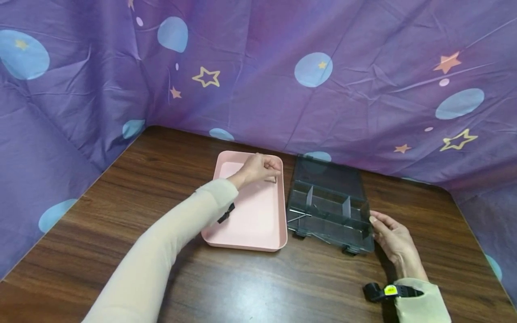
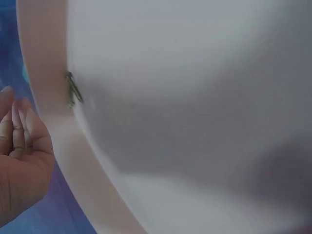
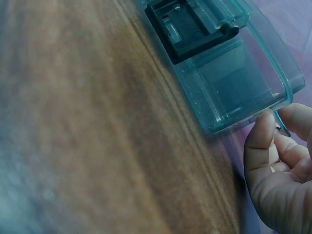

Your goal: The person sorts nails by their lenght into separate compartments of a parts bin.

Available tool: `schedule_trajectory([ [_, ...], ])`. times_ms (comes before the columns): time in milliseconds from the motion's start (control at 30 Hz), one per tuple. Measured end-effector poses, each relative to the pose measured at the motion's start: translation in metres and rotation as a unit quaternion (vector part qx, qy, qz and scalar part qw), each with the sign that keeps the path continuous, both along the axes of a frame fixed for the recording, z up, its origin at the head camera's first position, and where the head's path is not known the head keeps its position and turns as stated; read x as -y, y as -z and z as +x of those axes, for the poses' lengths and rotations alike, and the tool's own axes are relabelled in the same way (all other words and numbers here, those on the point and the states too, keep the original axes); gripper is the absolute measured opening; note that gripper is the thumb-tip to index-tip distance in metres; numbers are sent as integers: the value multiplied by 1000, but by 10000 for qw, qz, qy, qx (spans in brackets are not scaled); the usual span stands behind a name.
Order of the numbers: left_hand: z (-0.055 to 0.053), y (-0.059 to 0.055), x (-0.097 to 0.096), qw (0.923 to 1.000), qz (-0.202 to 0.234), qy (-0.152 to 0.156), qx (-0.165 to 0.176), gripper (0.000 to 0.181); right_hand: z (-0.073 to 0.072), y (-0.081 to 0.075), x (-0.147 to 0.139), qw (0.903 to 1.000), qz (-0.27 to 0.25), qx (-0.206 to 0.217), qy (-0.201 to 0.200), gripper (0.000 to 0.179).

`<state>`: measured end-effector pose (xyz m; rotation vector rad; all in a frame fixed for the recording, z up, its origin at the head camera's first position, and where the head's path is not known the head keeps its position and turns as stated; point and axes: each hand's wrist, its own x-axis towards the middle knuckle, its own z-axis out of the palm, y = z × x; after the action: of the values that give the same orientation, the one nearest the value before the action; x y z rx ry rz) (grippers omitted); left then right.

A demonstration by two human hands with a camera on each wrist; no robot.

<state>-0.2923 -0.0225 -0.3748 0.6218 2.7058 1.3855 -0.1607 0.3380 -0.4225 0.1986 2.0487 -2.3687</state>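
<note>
In the head view my left hand [image 1: 260,168] hangs over the far right corner of a pink tray [image 1: 258,246]. Its fingers are loosely bent, and nothing shows between them. Just below them, against the tray wall, lie a couple of thin screws [image 2: 74,88], seen more closely in the left wrist view. To the right of the tray is a clear dark plastic compartment box [image 1: 329,224] with its lid laid back. My right hand [image 1: 393,240] pinches the box's right side wall, the thumb [image 3: 261,134] on the near side of it.
A few thin metal pieces [image 1: 300,217] lie in the box's left front area. Dividers [image 1: 346,207] split its back row. Black latches [image 1: 350,250] stick out at the front. A purple patterned cloth [image 1: 258,76] hangs behind the wooden table [image 1: 258,291].
</note>
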Motion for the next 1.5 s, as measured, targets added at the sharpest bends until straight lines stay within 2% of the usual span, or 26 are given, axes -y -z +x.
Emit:
schedule_trajectory([
  [167,-3,7,6,9994,-309,-133,79,14,1,1,-1,10000,-54,4,-60,26],
  [433,-9,16,8,9976,-622,-110,289,15,1,0,-1,10000,77,49,16,22],
  [733,-10,28,7,9966,-801,12,211,14,1,0,0,10000,-69,-13,-57,26],
  [867,-8,28,5,9957,-898,-11,240,13,1,0,-1,10000,22,-20,-43,24],
  [1067,-7,27,3,9932,-1154,118,-13,11,1,-1,0,9998,191,34,56,20],
  [1333,-6,27,1,9844,-1693,192,-430,18,1,-1,0,9999,139,-1,31,21],
  [1500,-5,26,-1,9806,-1919,188,-363,16,1,1,-1,10000,72,-62,-27,23],
])
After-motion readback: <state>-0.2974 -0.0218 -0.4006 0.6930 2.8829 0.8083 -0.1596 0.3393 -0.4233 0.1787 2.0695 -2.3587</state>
